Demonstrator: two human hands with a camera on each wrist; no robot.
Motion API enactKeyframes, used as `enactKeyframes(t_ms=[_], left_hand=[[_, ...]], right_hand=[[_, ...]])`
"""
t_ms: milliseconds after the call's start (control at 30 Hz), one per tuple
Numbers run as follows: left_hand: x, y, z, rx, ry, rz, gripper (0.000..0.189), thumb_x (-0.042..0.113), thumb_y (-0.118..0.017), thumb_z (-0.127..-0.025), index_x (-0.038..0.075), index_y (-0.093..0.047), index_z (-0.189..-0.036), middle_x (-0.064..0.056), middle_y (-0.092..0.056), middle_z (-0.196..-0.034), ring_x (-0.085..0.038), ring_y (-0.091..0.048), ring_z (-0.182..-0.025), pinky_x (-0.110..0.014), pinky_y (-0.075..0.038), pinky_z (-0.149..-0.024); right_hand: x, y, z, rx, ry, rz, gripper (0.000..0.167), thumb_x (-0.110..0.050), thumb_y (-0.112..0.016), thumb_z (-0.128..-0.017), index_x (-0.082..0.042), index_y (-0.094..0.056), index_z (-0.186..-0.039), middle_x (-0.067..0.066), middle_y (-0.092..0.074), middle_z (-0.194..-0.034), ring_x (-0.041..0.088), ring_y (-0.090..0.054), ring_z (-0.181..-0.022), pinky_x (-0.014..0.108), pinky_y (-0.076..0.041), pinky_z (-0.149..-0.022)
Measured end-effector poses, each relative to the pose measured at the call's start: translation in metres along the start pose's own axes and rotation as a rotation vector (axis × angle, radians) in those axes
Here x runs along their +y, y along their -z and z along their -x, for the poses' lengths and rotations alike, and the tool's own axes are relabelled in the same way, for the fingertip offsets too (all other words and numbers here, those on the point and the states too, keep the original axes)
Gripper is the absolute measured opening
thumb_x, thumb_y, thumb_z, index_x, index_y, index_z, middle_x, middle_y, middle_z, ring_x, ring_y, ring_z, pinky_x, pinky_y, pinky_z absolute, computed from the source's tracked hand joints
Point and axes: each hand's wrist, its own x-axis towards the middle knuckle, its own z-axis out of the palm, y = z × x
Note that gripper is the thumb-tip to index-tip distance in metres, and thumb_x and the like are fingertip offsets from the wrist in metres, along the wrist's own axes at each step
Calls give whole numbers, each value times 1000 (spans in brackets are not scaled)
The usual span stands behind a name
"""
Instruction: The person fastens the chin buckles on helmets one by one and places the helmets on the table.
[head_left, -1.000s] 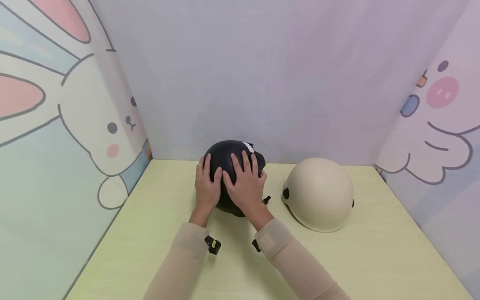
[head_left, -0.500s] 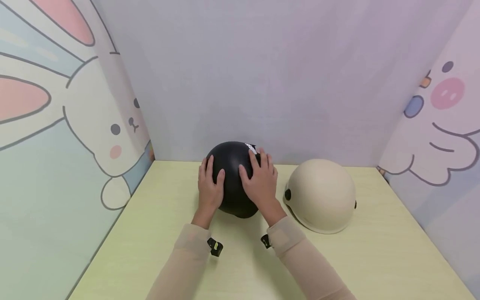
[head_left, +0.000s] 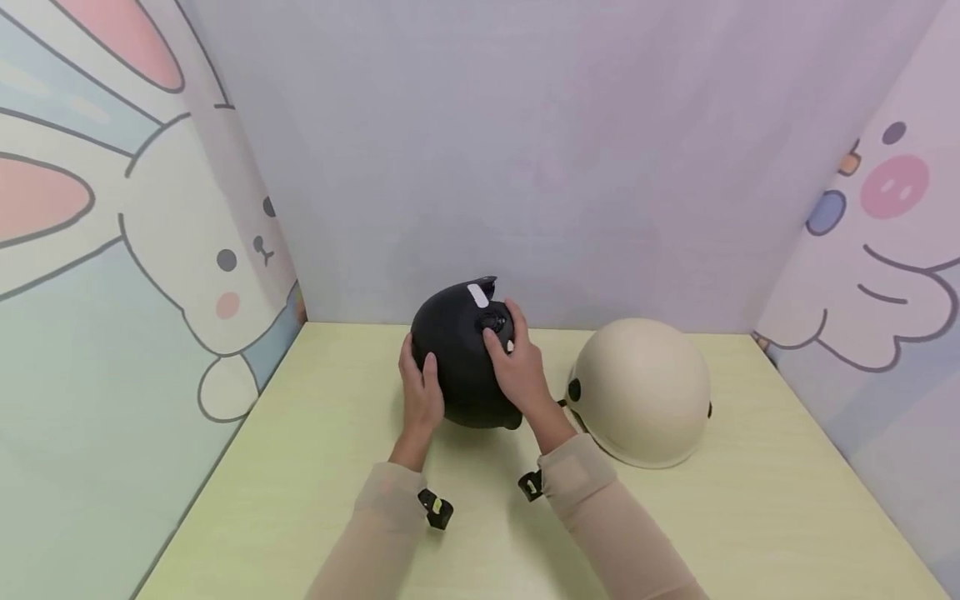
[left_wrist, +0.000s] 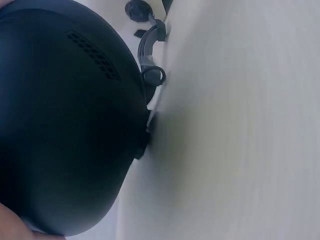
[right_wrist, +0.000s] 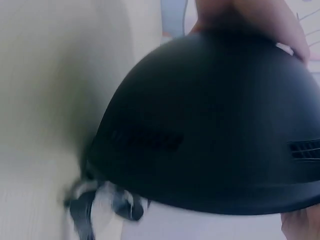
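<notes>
Between my hands is a black helmet (head_left: 457, 367), tilted, its smooth shell toward me and a white strip on its upper right. My left hand (head_left: 422, 400) holds the shell's left side. On the right side, my right hand (head_left: 522, 371) grips the edge, thumb just below a round black fitting (head_left: 491, 322). In the left wrist view a dark strap with a buckle (left_wrist: 152, 75) hangs from the helmet's edge near the tabletop. Vent slots (right_wrist: 155, 139) show in the right wrist view, where the strap (right_wrist: 82, 210) is blurred.
A beige helmet (head_left: 641, 392) sits on the pale yellow table (head_left: 750, 500), close to the right of my right hand. A grey-lilac curtain (head_left: 480, 167) hangs behind the table, with cartoon-printed panels at both sides.
The black helmet has turned and tilted between my hands, bringing its round side fitting into view. My left hand has shifted lower on the shell; my right hand has moved to the right edge.
</notes>
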Motion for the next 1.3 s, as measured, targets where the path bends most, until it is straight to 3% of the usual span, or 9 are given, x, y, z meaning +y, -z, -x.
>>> enactKeyframes(t_ms=[200, 400, 633, 700, 767, 933, 1100, 1200, 1300], left_hand=[[-2, -1, 6, -3, 75, 52, 60, 32, -33, -106, 0, -16, -153, -19, -18, -156, -31, -17, -143, -49, -15, -112], [-3, 4, 9, 17, 79, 40, 58, 30, -34, -105, 0, -19, -153, -21, -20, -155, -34, -19, -142, -50, -15, -112], [0, 9, 5, -26, 63, 0, 59, 34, -34, -105, 6, -20, -154, -17, -20, -155, -32, -21, -141, -51, -17, -111], [2, 10, 4, -43, 52, -17, 59, 36, -34, -105, 8, -20, -155, -17, -19, -156, -32, -21, -141, -52, -18, -111], [5, 12, 3, -60, 42, -38, 59, 37, -34, -105, 10, -20, -156, -16, -15, -157, -34, -21, -141, -54, -19, -110], [15, 15, 0, -111, -49, -154, 61, 46, -35, -104, 15, -26, -155, -15, -8, -159, -39, -18, -141, -60, -21, -107], [30, 20, -10, -164, -225, -313, 69, 59, -36, -100, 14, -36, -152, -17, -15, -158, -41, -9, -143, -66, -12, -106], [37, 24, -16, -187, -255, -371, 68, 57, -44, -98, 15, -37, -151, -16, -21, -157, -42, -10, -143, -69, -9, -104], [41, 31, -18, -204, -224, -387, 64, 44, -56, -96, 15, -38, -150, -15, -24, -156, -42, -14, -142, -72, -11, -102]], right_hand=[[-8, -15, 6, -54, 72, 70, 64, -47, -50, -100, -24, -26, -155, 21, -53, -135, 40, -59, -108, 56, -47, -86], [-12, -25, 11, -84, 101, 110, 61, -46, -47, -101, -24, -27, -155, 24, -59, -125, 41, -64, -95, 54, -49, -78], [-13, -29, 17, -84, 130, 60, 56, -40, -45, -103, -25, -28, -155, 20, -45, -144, 41, -53, -118, 56, -42, -93], [-12, -29, 18, -83, 143, 46, 55, -40, -45, -104, -27, -29, -155, 16, -42, -147, 40, -51, -120, 55, -41, -95], [-11, -27, 19, -95, 158, 41, 53, -40, -43, -104, -28, -30, -155, 17, -51, -139, 39, -56, -114, 54, -43, -93], [-6, -16, 23, -146, 172, -6, 52, -38, -41, -106, -23, -31, -154, 15, -63, -118, 29, -64, -97, 48, -50, -83], [11, 2, 26, -138, 116, -87, 49, -35, -42, -106, -21, -37, -152, 7, -65, -122, 20, -67, -79, 41, -54, -64], [24, 13, 27, -124, 77, -104, 46, -31, -44, -106, -21, -40, -150, 7, -65, -120, 21, -67, -73, 44, -54, -60], [36, 22, 28, -119, 35, -101, 43, -25, -44, -106, -18, -42, -148, 12, -65, -121, 27, -67, -73, 48, -54, -59]])
